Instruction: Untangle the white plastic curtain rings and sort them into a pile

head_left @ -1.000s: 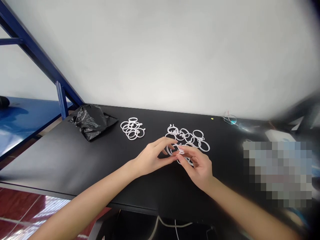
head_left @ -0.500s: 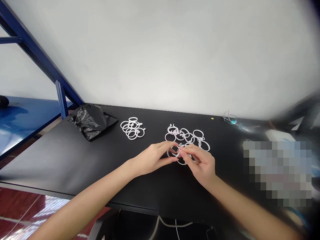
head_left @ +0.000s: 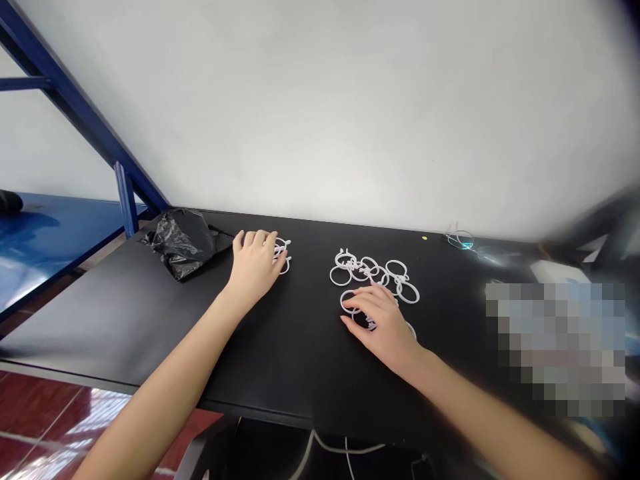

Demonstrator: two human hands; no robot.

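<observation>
White rings beneath left grip, hold unclear, and beneath loosely parted right grip.

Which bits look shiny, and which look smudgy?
Head view: the floor glares at lower left, and the bag glints; head view: the right arm blurs toward the bottom right corner, while the rings look fairly crisp; head view: pixel squares hide something at the right.
</observation>
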